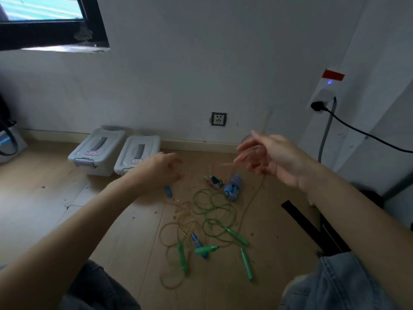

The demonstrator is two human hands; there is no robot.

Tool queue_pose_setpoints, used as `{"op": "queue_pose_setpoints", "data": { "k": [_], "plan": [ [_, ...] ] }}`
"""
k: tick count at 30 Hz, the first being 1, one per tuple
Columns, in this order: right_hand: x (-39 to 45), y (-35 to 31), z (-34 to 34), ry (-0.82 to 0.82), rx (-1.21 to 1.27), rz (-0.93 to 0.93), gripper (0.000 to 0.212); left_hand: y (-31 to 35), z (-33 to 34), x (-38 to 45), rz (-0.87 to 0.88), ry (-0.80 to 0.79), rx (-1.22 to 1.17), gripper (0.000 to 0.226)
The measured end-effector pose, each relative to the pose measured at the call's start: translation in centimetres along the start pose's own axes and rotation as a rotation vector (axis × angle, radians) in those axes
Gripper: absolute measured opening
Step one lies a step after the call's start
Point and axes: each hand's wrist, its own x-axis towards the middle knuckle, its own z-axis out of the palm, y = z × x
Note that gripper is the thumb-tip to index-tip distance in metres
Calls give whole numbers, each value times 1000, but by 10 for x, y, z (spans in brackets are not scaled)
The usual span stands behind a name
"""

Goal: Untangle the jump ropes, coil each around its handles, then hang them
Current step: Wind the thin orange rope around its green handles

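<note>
- Head view, the only one: person seated on the floor, both arms stretched forward over a tangle of jump ropes (201,222) on the wooden floor (44,198).
- Right hand (266,157) raised, blurred, fingers loosely curled. A thin tan rope (252,200) runs from it down to the pile. It looks pinched or draped over the fingers; actual grip cannot be told.
- Left hand (161,168) lower, palm down, fingers partly curled. A blue handle (168,191) sticks out just below it. Whether the hand holds that handle or only hovers over it is hidden.
- Pile: green rope (212,209) in loose loops mid-floor, green handles (237,237) toward the person, tan and yellow loops on the left side, a second blue handle (199,245) crossing a green one.
- One blue-and-white rope (233,186) already bundled, lying beyond the pile beside a small dark-and-pink bundle (214,181).
- Key relation: the tan rope's run goes from the right hand down and toward the person, long axis roughly along the reach. The right hand is the nearer one to it; the tangle lies below and between both hands.
- Judgement: still untangling. Next move likely lifts the tan rope clear of the green loops. Snag risk where it crosses the green handles.
- Also in frame: two lidded plastic bins (116,151) by the wall, left of the hands.
</note>
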Motion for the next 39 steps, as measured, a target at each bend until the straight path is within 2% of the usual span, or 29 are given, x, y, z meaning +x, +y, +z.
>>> {"op": "queue_pose_setpoints", "data": {
  "k": [3,4,6,8,11,13,15,17,18,20,23,24,26,29,32,34,35,37,38,39],
  "plan": [
    [-1,-1,5,-237,17,-25,41,24,-8,-15,131,-173,-620,49],
    [-2,-3,7,-281,31,-62,40,34,-6,-20,191,-246,-744,47],
    [-3,-5,9,-324,36,-142,35,48,6,-25,274,-327,-849,31],
    [-3,-7,8,-281,28,-195,34,55,14,-25,243,-273,-869,13],
    [-1,-5,-1,20,81,-178,33,46,8,-17,193,-98,-722,24],
    [2,-3,-7,204,109,-152,35,34,2,-12,196,29,-447,23],
    [3,0,-12,304,3,-162,38,17,-2,-8,130,145,8,25],
    [2,0,-16,321,-31,-175,39,-2,-5,-9,-2,126,346,24],
    [2,-1,-15,279,1,-168,39,-9,-7,-11,-54,68,387,24],
    [0,-2,-11,87,87,-144,37,-11,-7,-13,-54,-32,213,29],
    [-2,-1,3,-242,178,-142,35,18,2,-16,141,-109,-392,39],
    [-2,-1,8,-320,206,-154,36,32,7,-19,198,-174,-553,41],
    [-2,-5,13,-395,293,-195,38,55,23,-21,292,-259,-679,38],
    [2,-7,7,-255,374,-249,40,63,37,-18,316,-207,-692,15],
    [3,-3,-4,-12,331,-270,39,50,27,-11,246,-84,-651,16],
    [4,-1,-13,104,402,-272,38,33,19,-6,241,-26,-479,15],
    [5,-1,-16,142,438,-273,37,28,18,-7,257,-85,-356,15],
    [5,-1,-18,141,350,-229,36,27,23,-12,271,-233,-264,18],
    [6,1,-17,96,212,-170,35,31,23,-14,261,-218,-336,19],
    [6,5,-14,34,38,-94,35,37,17,-17,236,-145,-503,19]
  ]
}}
